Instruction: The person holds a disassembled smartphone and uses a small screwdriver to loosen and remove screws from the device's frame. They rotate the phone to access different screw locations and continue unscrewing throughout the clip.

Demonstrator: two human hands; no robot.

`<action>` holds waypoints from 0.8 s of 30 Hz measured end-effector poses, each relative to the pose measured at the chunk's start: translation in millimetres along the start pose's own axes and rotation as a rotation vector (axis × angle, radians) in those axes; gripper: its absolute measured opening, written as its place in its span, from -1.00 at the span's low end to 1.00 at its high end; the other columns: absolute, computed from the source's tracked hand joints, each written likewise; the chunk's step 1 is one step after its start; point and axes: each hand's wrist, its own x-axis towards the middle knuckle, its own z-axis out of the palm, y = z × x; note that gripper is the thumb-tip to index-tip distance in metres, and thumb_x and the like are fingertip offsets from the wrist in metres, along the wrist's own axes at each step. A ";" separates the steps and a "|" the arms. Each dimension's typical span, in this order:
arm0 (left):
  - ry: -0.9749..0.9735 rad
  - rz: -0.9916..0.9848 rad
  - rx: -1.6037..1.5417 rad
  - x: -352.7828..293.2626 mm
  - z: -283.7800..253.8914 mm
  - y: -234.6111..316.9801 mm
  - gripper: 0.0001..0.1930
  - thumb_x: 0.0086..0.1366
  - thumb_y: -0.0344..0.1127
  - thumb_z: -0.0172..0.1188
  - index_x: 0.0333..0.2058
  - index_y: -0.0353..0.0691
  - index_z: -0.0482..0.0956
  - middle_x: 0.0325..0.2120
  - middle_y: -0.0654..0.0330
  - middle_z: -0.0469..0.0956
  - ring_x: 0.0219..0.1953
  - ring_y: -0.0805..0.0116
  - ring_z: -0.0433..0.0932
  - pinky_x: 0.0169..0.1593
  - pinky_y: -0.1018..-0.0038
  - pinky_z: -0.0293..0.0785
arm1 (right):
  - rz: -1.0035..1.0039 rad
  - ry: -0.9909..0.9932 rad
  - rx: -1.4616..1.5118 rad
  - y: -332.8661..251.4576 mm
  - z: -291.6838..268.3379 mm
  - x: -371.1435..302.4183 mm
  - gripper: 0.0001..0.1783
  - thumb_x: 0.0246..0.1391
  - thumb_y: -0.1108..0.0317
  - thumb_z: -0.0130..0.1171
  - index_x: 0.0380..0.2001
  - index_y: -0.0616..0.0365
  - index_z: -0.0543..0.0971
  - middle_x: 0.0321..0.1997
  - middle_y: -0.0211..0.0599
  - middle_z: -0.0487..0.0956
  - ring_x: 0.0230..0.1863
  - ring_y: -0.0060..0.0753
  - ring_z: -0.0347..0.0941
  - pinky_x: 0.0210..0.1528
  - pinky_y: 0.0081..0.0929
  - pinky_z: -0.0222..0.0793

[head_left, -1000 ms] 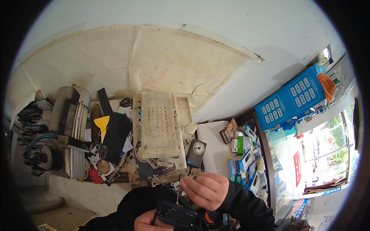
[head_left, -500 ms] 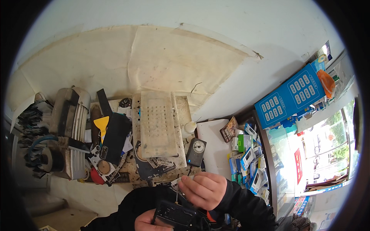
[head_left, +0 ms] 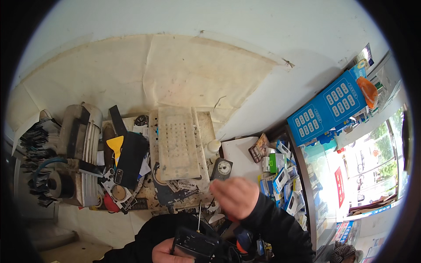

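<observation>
Right fingers [head_left: 226,190] now off rod [head_left: 199,217] — blurred, can't tell grip | left fingers [head_left: 162,251] — still pinching black casing [head_left: 194,243]

Head-worn left fisheye | looks down, forward | hands [head_left: 237,196] near, wall [head_left: 197,17] beyond

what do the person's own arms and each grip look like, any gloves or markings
The right sleeve is black, long and loosely creased, reaching the wrist, with no marking visible. The left sleeve is also black. The right grip and left grip are bare human hands, without gloves; the right one is blurred.
</observation>
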 end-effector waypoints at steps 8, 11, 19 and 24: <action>-0.084 0.087 -0.239 1.6 -17.9 -22.2 -0.26 0.27 -0.68 0.13 0.42 -0.59 0.11 0.26 -0.29 0.48 0.35 -0.14 0.48 0.45 -0.04 0.31 | -0.022 0.088 0.100 -14.3 7.8 -5.1 -0.54 -0.20 0.43 0.32 -0.11 0.30 0.71 -0.10 -0.20 0.67 -0.32 -0.28 0.57 -0.36 -0.35 0.53; -0.106 0.124 -0.189 0.5 -21.5 -25.8 -0.27 0.26 -0.68 0.12 0.41 -0.62 0.12 0.26 -0.30 0.47 0.36 -0.15 0.47 0.45 -0.07 0.30 | 0.270 0.081 0.060 -2.7 20.4 -6.2 -0.50 -0.19 0.46 0.27 -0.06 0.31 0.69 -0.07 -0.21 0.68 -0.27 -0.20 0.60 -0.30 -0.34 0.54; -0.063 0.127 -0.190 -0.3 -17.1 -20.2 -0.28 0.18 -0.66 0.11 0.35 -0.68 0.22 0.29 -0.31 0.39 0.36 -0.17 0.46 0.46 -0.09 0.28 | 0.357 0.091 0.058 -24.0 47.1 -1.8 -0.45 -0.30 0.55 0.27 -0.07 0.17 0.75 -0.05 -0.31 0.74 -0.27 -0.29 0.63 -0.28 -0.39 0.58; -0.081 0.191 -0.176 -0.2 -16.1 -22.3 -0.28 0.17 -0.68 0.10 0.35 -0.70 0.22 0.30 -0.34 0.37 0.37 -0.19 0.45 0.47 -0.07 0.27 | 0.349 0.097 0.144 -33.2 53.7 1.8 -0.47 -0.12 0.53 0.31 0.04 0.23 0.71 0.06 -0.23 0.70 -0.17 -0.23 0.63 -0.17 -0.36 0.57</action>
